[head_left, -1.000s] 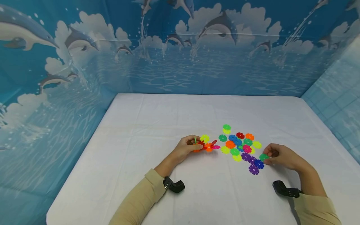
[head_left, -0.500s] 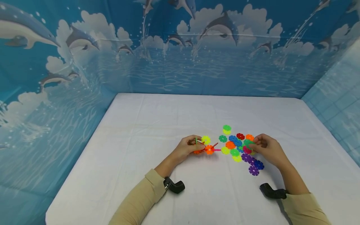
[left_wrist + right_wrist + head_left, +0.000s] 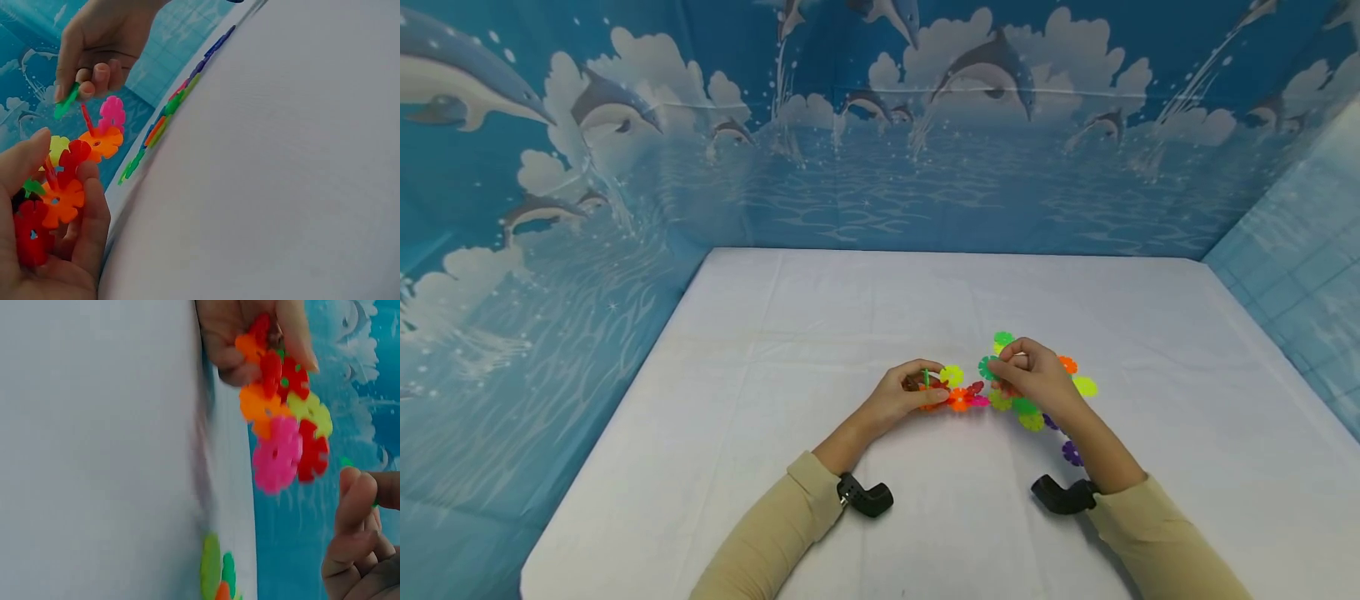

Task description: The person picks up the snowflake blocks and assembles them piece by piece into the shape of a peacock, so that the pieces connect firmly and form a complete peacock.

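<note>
Right hand (image 3: 1026, 375), pinching a green disc (image 3: 987, 367), has swung from the loose pile (image 3: 1078, 386) toward the cluster (image 3: 951, 397) gripped in left hand (image 3: 904, 393) above desk (image 3: 850, 317); join looks imminent.

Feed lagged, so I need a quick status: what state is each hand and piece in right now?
left hand: grips the joined cluster
joined cluster: several discs slotted together, held up
right hand: pinches a green disc
green disc: held apart from the cluster
loose discs: lying flat on the white table
</note>
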The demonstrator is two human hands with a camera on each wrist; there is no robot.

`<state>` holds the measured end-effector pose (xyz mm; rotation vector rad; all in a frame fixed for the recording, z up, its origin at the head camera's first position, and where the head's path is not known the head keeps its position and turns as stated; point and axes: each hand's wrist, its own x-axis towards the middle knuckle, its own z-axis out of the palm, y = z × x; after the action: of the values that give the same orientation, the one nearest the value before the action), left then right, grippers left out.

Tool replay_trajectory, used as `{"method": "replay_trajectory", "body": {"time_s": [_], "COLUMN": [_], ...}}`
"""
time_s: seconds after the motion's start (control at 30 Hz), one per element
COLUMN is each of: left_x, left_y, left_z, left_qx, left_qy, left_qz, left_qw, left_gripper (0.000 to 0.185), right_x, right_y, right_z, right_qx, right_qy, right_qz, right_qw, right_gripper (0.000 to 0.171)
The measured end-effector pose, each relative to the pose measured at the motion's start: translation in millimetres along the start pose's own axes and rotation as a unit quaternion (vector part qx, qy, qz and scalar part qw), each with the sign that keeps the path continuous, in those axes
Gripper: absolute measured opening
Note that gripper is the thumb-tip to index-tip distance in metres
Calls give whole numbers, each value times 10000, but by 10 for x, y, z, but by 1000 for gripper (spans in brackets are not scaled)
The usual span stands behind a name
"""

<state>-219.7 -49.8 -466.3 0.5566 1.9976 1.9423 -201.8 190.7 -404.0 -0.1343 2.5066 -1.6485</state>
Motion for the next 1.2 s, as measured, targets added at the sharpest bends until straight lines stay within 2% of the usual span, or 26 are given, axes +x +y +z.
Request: {"method": "replay_trajectory", "body": {"time_s": [0.23,0.4,0.57,0.67,0.73,0.83,0.97,1.07,1.2], "left_x": [12,14,-73,-132,-139,-129,-53,3,13], "left_y": [-36,-30,182,307,320,291,118,-6,-47], "left_z": [36,69,103,114,112,100,73,64,79], "left_qx": [157,460,726,710,669,579,411,286,261], "left_qy": [113,327,389,363,313,204,111,93,135], "left_qz": [294,289,398,466,491,498,438,451,502], "left_qw": [9994,9980,9958,9957,9961,9969,9981,9985,9983], "left_gripper": [24,22,18,15,15,15,15,15,14], "right_x": [64,72,54,37,33,42,54,44,21], "right_y": [-134,-156,-169,-174,-167,-141,-128,-143,-146], "right_z": [224,300,376,401,399,377,366,383,404], "right_qx": [-135,-147,-194,-109,8,123,124,4,-124], "right_qy": [71,231,333,292,226,89,-86,-79,11], "right_qz": [68,121,258,241,228,234,254,210,87], "right_qw": [9999,9996,9989,9992,9995,9996,9996,9997,9999], "right_gripper": [25,21,20,20,19,17,18,18,17]}}
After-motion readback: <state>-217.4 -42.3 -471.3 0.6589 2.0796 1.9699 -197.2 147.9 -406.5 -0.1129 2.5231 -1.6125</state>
